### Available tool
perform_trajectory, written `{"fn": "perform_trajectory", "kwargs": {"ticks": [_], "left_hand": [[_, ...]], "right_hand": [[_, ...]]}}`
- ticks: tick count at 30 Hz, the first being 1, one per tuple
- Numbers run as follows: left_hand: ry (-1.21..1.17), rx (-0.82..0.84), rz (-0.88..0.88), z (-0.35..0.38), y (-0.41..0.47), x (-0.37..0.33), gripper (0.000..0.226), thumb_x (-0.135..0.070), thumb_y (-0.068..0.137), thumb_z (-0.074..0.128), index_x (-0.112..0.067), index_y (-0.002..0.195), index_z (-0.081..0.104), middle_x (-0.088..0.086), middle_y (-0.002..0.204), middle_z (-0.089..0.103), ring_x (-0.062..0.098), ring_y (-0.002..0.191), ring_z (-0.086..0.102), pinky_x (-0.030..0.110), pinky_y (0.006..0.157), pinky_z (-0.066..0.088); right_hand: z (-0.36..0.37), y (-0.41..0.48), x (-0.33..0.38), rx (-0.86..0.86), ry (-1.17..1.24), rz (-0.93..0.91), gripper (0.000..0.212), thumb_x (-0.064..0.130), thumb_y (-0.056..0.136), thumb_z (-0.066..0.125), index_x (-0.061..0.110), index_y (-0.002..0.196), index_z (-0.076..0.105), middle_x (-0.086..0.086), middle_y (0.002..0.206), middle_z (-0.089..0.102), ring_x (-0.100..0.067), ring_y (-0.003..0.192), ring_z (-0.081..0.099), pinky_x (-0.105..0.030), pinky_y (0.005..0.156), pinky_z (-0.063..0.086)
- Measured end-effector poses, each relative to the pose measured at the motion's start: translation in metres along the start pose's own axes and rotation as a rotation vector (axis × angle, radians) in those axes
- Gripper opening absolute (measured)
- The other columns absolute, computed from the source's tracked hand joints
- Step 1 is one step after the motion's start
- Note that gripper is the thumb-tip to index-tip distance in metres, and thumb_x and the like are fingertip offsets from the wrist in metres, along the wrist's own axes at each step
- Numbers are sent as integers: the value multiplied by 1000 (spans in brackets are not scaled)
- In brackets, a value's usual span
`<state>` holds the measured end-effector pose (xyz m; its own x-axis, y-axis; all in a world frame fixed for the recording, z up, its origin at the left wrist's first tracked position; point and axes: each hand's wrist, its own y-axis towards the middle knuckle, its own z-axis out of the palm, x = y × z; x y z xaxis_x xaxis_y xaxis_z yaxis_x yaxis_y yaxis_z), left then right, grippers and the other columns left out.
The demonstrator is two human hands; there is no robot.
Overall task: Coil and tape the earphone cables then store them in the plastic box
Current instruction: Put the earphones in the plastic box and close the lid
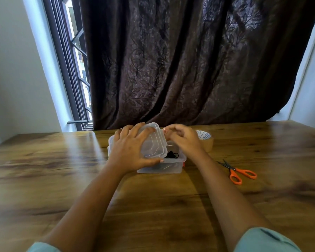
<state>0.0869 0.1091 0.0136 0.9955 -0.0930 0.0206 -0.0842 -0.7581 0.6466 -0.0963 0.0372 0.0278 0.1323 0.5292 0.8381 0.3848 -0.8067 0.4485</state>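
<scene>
Left hand (133, 148), fingers spread, holds the lid (153, 142) askew over the box (173, 167), likely to close it. Cables (171, 155) lie inside. Right hand (182, 139), fingers curled, hovers at the lid's 3 o'clock; contact unclear.

clear plastic box (160, 169), clear lid (155, 144), blk cable (171, 155), orange scissors (233, 169), tan tape (206, 141), dk floral curtain (171, 70)

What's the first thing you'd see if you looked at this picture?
In the middle, the left hand holds a clear lid tilted over the plastic box, with black cable inside. Then the orange scissors to the right on the wooden table, and the big dark curtain behind.
</scene>
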Motion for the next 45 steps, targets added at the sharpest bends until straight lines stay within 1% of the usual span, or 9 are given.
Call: {"fn": "perform_trajectory", "kwargs": {"ticks": [6,12,15,19,23,27,30,39,45], "left_hand": [[-48,-17,116,6,2,-13,84,-82,66,45,-31,133,49,-6,139,51,24,126,43,48,99,40],[-49,10,63,11,0,-3,78,-83,76,31,-35,135,47,-9,141,49,16,128,43,40,102,34],[-169,70,2,21,-8,9,71,-78,82,23,-37,135,47,-10,142,46,14,131,38,39,104,31],[-538,36,-200,32,-7,15,61,-71,86,33,-32,129,52,-8,135,46,16,127,39,37,105,34],[-741,113,-549,30,-4,14,47,-40,92,56,-24,134,45,-5,123,50,18,109,54,40,92,50],[-1011,275,-898,28,-5,14,45,-51,90,53,-16,117,57,8,104,67,24,89,66,38,75,57],[-1103,316,-927,25,-4,14,43,-56,90,49,-17,101,62,10,96,69,23,86,64,40,82,56],[-1050,265,-960,21,-2,17,46,-53,83,62,-12,103,56,5,74,60,12,53,44,22,45,40],[-1112,205,-917,22,-3,15,46,-51,85,60,-8,101,59,2,68,59,11,55,51,24,51,44]], "right_hand": [[10,-3,-8,12,39,1,21,23,89,65,23,109,61,1,61,57,-14,60,56,-31,60,48],[-5,0,-22,-220,-24,61,23,18,90,60,29,110,58,-17,84,67,-32,76,65,-40,63,54],[-6,1,-30,-162,-72,111,27,17,91,58,22,118,58,-3,85,63,-19,75,62,-24,59,49],[-7,3,-37,-153,-85,180,31,15,91,57,14,122,59,3,103,61,-6,88,56,-11,66,44],[-10,4,-36,-121,-30,247,30,19,92,56,14,121,60,3,105,62,-9,94,58,-20,76,50],[-11,4,-38,-59,-111,320,25,30,91,52,10,89,66,-4,81,64,-19,79,61,-32,68,47],[-14,4,-36,-25,-149,410,33,38,89,50,8,84,64,-10,80,66,-25,78,63,-33,67,49],[-23,0,-27,82,61,590,27,38,92,49,18,103,63,0,90,64,-15,84,57,-24,61,47],[-22,0,-28,94,8,584,36,45,93,46,16,107,63,-4,95,64,-19,87,57,-26,67,46]]}}
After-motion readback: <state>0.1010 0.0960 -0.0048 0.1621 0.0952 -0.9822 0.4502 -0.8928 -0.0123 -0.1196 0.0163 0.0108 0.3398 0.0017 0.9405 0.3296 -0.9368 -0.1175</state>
